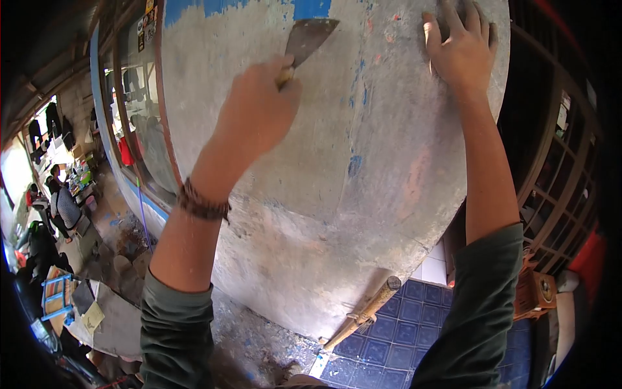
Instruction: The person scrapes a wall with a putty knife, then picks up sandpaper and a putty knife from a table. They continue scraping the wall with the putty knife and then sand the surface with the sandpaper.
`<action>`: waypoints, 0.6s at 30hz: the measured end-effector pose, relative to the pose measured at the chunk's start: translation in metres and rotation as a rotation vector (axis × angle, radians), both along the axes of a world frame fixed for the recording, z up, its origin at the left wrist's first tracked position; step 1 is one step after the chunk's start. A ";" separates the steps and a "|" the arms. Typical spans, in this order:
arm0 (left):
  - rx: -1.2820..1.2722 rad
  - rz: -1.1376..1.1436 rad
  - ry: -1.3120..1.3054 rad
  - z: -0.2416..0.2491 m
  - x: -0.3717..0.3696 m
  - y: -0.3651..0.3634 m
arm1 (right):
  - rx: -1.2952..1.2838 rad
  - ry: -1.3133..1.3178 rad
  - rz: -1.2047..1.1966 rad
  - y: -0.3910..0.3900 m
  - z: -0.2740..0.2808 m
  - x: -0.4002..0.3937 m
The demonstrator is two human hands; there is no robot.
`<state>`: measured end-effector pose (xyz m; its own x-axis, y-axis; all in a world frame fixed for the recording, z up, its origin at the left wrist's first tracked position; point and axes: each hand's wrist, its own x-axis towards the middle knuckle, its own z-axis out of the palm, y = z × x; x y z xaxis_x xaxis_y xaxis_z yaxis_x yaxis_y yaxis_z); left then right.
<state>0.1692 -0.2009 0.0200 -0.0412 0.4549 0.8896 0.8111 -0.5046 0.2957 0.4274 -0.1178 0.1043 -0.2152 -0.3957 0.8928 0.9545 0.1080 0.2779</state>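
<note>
My left hand [259, 107] is wrapped around the handle of a paint scraper [311, 40]. The blade points up and lies against or very close to the wall [278, 149], just under a patch of blue paint [312, 8]. Most of the handle is hidden in my fist. Higher on the right, my right hand [465, 55] rests on the wall near its edge with the fingers spread and nothing in them. Bare grey plaster covers most of this surface, with small blue and reddish flecks left on it.
A wooden stick [366, 311] leans at the wall's foot beside blue floor tiles [414, 318]. Debris [253, 334] litters the ground below. Left are a glass window [139, 110], a seated person [63, 204] and a blue-framed item [57, 295]. A wooden box [534, 293] stands right.
</note>
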 end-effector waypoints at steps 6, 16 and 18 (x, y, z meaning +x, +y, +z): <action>0.027 -0.011 -0.005 -0.010 -0.010 0.002 | -0.003 0.015 0.046 -0.001 0.000 -0.006; -0.002 0.049 -0.019 -0.014 0.003 0.000 | -0.026 0.004 0.042 -0.002 -0.002 -0.003; 0.011 0.026 -0.032 0.005 0.005 0.003 | 0.008 -0.019 0.032 -0.001 0.001 -0.003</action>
